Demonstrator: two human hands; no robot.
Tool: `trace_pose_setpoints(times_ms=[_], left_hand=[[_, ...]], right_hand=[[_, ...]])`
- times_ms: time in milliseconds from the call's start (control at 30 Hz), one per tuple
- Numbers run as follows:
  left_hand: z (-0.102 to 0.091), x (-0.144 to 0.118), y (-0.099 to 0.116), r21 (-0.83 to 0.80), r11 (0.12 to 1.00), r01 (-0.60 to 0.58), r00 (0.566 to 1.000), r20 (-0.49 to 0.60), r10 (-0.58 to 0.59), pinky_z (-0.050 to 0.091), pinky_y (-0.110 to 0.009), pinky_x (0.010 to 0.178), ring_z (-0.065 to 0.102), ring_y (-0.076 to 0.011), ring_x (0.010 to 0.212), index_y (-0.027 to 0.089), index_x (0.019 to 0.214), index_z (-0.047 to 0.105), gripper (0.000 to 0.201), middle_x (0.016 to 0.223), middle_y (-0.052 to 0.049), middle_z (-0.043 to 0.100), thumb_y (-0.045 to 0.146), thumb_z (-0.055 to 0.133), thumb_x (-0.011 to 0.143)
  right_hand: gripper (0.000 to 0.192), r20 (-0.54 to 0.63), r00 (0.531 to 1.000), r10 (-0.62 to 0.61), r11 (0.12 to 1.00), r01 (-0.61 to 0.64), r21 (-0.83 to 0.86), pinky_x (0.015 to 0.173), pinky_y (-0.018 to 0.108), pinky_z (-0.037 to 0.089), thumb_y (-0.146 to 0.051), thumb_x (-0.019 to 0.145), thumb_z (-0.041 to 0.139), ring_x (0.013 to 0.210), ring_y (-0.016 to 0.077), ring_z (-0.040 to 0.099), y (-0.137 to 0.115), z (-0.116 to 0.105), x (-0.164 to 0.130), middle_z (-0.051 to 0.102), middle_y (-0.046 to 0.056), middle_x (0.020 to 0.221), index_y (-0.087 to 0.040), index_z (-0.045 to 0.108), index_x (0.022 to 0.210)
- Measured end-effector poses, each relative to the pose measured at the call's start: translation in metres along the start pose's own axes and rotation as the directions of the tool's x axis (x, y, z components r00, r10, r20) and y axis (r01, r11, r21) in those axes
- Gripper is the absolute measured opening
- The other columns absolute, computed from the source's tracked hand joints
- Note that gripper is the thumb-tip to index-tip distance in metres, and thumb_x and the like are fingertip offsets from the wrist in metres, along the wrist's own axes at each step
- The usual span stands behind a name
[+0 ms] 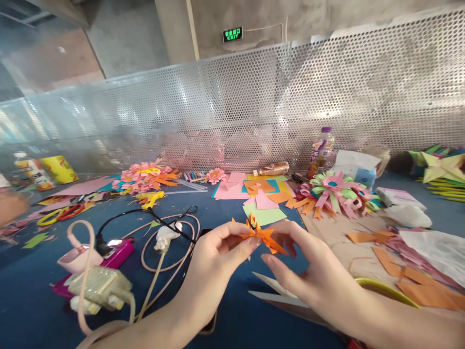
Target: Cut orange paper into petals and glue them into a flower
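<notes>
An orange folded-paper flower (pixel 267 238) with pointed petals is held above the blue table, near the middle of the view. My left hand (pixel 221 257) pinches its left side between thumb and fingers. Beside the flower's right edge is my right hand (pixel 308 266), its thumb apart from its curved fingers; whether a fingertip touches the paper I cannot tell. Beneath my right hand lie open scissors (pixel 278 296), partly hidden by the hand and forearm. A dark phone (pixel 209 325) lies mostly covered by my left wrist.
Cables and a magenta power strip (pixel 118 254) occupy the left side. Behind my hands lie coloured paper sheets (pixel 265 215). A large paper flower (pixel 336 191), a drink bottle (pixel 322 148) and orange strips (pixel 417 276) are at right. Another person's hand (pixel 10 207) shows at far left.
</notes>
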State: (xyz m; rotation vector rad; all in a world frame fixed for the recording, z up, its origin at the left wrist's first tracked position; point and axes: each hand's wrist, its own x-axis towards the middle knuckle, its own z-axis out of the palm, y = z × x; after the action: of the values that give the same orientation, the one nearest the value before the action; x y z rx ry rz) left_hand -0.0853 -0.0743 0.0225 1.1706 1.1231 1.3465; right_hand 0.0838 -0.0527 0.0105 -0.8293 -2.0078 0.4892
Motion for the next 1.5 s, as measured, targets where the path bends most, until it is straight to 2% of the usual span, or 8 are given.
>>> trace_pose_setpoints(times_ms=[233,600,667,833,933,1167,1267,1500], left_hand=[[-0.001,-0.006,0.005,0.157,0.961,-0.226,0.974,0.068,0.218,0.048,-0.027,0.075,0.060,-0.0188,0.082,0.020,0.073,0.068,0.006,0.083,-0.005,0.065,0.025,0.072,0.071],[-0.002,-0.016,0.004,0.234,0.900,-0.367,0.927,0.172,0.333,0.049,-0.030,0.070,0.060,-0.0209,0.079,0.021,0.072,0.069,0.003,0.081,-0.008,0.064,0.020,0.070,0.071],[-0.002,-0.015,0.005,0.250,0.857,-0.452,0.888,0.220,0.404,0.050,-0.028,0.066,0.060,-0.0193,0.075,0.020,0.072,0.067,0.003,0.078,-0.008,0.064,0.018,0.069,0.072],[0.001,-0.015,0.012,0.257,0.649,-0.716,0.694,0.357,0.625,0.050,-0.023,0.062,0.061,-0.0146,0.069,0.018,0.077,0.063,0.009,0.075,-0.005,0.063,0.010,0.064,0.075],[0.002,-0.018,0.016,0.283,0.591,-0.755,0.654,0.389,0.649,0.051,-0.022,0.063,0.062,-0.0141,0.070,0.018,0.078,0.061,0.011,0.075,-0.005,0.063,0.008,0.064,0.075],[0.004,-0.026,0.010,0.287,0.586,-0.758,0.652,0.351,0.672,0.050,-0.022,0.062,0.061,-0.0140,0.071,0.020,0.080,0.061,0.013,0.077,-0.004,0.063,0.007,0.063,0.077],[0.005,-0.025,0.009,0.280,0.611,-0.741,0.671,0.343,0.657,0.050,-0.022,0.062,0.061,-0.0140,0.071,0.020,0.079,0.061,0.013,0.077,-0.004,0.063,0.007,0.063,0.076],[0.003,-0.018,0.012,0.273,0.674,-0.686,0.722,0.370,0.585,0.049,-0.022,0.064,0.061,-0.0140,0.070,0.019,0.076,0.058,0.011,0.075,-0.004,0.061,0.009,0.063,0.075]], right_hand=[[0.024,-0.118,0.970,-0.214,0.976,0.216,0.002,0.079,0.031,0.052,-0.016,0.075,0.060,0.092,0.0189,0.057,0.001,-0.003,-0.001,0.057,0.007,0.097,-0.022,0.054,0.098],[0.021,-0.127,0.942,-0.311,0.950,0.304,-0.073,0.066,0.029,0.053,-0.010,0.075,0.055,0.079,0.0189,0.060,-0.015,-0.010,-0.006,0.058,0.006,0.085,-0.023,0.053,0.092],[0.018,-0.140,0.936,-0.322,0.946,0.314,-0.076,0.065,0.030,0.053,-0.012,0.077,0.056,0.077,0.0191,0.060,-0.016,-0.009,-0.009,0.059,0.007,0.083,-0.023,0.053,0.091],[0.010,-0.143,0.917,-0.373,0.928,0.371,-0.040,0.064,0.029,0.052,-0.018,0.081,0.059,0.073,0.0179,0.060,-0.015,-0.009,-0.014,0.059,0.006,0.079,-0.020,0.055,0.090],[0.009,-0.130,0.902,-0.412,0.911,0.413,-0.024,0.068,0.030,0.052,-0.018,0.083,0.059,0.073,0.0174,0.060,-0.014,-0.010,-0.015,0.059,0.005,0.078,-0.019,0.056,0.092],[0.004,-0.197,0.860,-0.472,0.880,0.472,-0.049,0.073,0.034,0.052,-0.020,0.085,0.057,0.071,0.0182,0.061,-0.008,-0.006,-0.018,0.059,0.004,0.074,-0.020,0.058,0.089],[0.005,-0.206,0.857,-0.473,0.879,0.476,-0.035,0.073,0.034,0.052,-0.022,0.087,0.055,0.071,0.0183,0.061,-0.006,-0.003,-0.020,0.059,0.005,0.075,-0.021,0.058,0.091],[0.016,-0.116,0.951,-0.286,0.955,0.293,0.047,0.065,0.027,0.052,-0.009,0.078,0.059,0.070,0.0156,0.059,-0.019,-0.010,-0.018,0.058,0.004,0.078,-0.021,0.054,0.087]])
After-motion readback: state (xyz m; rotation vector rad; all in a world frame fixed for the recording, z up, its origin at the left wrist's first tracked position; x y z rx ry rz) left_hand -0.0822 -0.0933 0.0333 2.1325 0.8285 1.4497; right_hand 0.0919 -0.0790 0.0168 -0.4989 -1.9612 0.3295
